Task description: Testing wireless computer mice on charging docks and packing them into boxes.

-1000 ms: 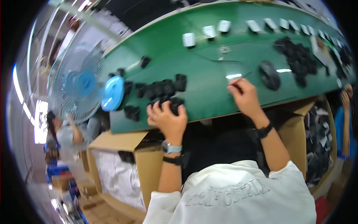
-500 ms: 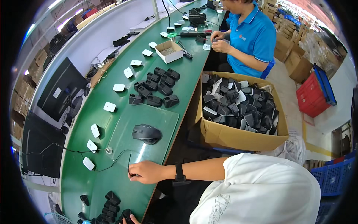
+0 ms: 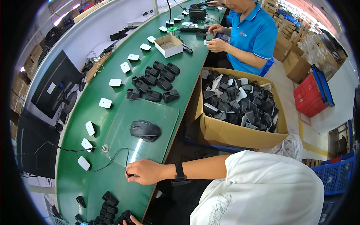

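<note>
My right hand (image 3: 142, 171), with a black band on its wrist, lies low over the green table. Its fingers are closed around the end of a thin black cable (image 3: 119, 153), which loops back over the table to a small clear connector (image 3: 105, 148). At the bottom edge, my left hand (image 3: 132, 221) shows only in part, its fingers against a black plastic housing (image 3: 125, 216). Several more such housings (image 3: 108, 204) stand in a row beside it. A black computer mouse (image 3: 145, 130) rests on a clear sheet beyond my right hand.
Small white-topped blocks (image 3: 105, 103) line the far side of the green table (image 3: 78, 123). Black housings (image 3: 153, 80) cluster near an open small box (image 3: 168, 46). A carton (image 3: 240, 134) full of housings stands beside the table. A co-worker in blue (image 3: 252, 33) sits beyond it.
The view has shifted slightly, so the table things sit a little higher and further left. The co-worker's hands have moved. My right hand keeps hold of the cable.
</note>
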`<state>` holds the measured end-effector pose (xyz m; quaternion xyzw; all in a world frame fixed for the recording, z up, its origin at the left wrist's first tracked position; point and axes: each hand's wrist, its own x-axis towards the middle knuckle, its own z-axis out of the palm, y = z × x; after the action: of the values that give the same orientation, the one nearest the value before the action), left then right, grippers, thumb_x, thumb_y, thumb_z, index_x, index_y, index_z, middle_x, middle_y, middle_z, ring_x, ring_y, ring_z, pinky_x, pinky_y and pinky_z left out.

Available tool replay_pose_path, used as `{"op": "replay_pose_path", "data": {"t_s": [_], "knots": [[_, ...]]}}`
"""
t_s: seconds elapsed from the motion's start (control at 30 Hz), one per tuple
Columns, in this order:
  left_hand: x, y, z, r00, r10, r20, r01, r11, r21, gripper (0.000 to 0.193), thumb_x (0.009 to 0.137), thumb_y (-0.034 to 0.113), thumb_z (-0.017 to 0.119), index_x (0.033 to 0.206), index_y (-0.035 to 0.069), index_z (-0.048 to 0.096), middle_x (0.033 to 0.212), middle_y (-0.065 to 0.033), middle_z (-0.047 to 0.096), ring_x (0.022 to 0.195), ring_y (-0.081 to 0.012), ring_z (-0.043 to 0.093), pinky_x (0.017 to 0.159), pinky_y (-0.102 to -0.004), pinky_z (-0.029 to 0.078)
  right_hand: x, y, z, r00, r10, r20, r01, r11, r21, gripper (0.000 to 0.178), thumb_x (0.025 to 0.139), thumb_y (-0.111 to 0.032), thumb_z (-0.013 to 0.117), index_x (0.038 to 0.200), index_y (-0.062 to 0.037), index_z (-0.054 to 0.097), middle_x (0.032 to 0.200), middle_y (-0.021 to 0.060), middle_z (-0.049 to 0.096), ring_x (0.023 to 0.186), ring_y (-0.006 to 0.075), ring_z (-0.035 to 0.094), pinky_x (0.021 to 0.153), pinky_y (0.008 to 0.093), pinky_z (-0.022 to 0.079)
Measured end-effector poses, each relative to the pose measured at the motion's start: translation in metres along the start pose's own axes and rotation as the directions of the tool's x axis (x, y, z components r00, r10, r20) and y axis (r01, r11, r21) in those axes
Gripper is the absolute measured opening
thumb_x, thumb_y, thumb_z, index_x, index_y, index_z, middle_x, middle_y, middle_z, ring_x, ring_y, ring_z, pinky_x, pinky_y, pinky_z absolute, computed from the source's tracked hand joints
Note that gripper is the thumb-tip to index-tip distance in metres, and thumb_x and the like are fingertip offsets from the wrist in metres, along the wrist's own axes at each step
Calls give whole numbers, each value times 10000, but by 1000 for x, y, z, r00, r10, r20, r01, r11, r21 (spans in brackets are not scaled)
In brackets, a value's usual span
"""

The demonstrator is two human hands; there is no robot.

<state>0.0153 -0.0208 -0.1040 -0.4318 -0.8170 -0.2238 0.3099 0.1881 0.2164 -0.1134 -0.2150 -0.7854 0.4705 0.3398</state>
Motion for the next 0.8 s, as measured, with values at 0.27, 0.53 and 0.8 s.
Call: {"op": "replay_pose_path", "data": {"t_s": [0.27, 0.53, 0.8], "knots": [[-9, -9, -4, 989, -78, 122, 85, 995, -52, 468, 786, 457, 853, 927, 18, 775, 1151, -264, 681, 1160, -520, 572, 1061, -622, 426, -8, -2, -1, 1000, -11, -7, 11, 1000, -3, 149, 907, -194, 661, 922, -46, 648, 940, 103, 657, 834, 343, 650, 733, 445, 506], [-7, -17, 18, 995, -49, 87, 63, 985, -160, 419, 695, 303, 909, 1032, 96, 770, 1197, -198, 682, 1216, -465, 537, 1038, -558, 440, -2, 25, 12, 986, -163, -33, 155, 972, -175, 191, 923, -220, 632, 916, -36, 679, 903, 197, 678, 811, 392, 656, 707, 467, 519], [-5, -26, 17, 973, -218, 69, 225, 967, -118, 419, 689, 405, 890, 950, 93, 790, 1170, -190, 647, 1234, -497, 513, 1013, -569, 424, 6, 1, 11, 1000, 8, -3, -8, 1000, 4, 136, 905, -119, 702, 952, 7, 682, 868, 96, 674, 719, 184, 618, 679, 296, 489]]}}
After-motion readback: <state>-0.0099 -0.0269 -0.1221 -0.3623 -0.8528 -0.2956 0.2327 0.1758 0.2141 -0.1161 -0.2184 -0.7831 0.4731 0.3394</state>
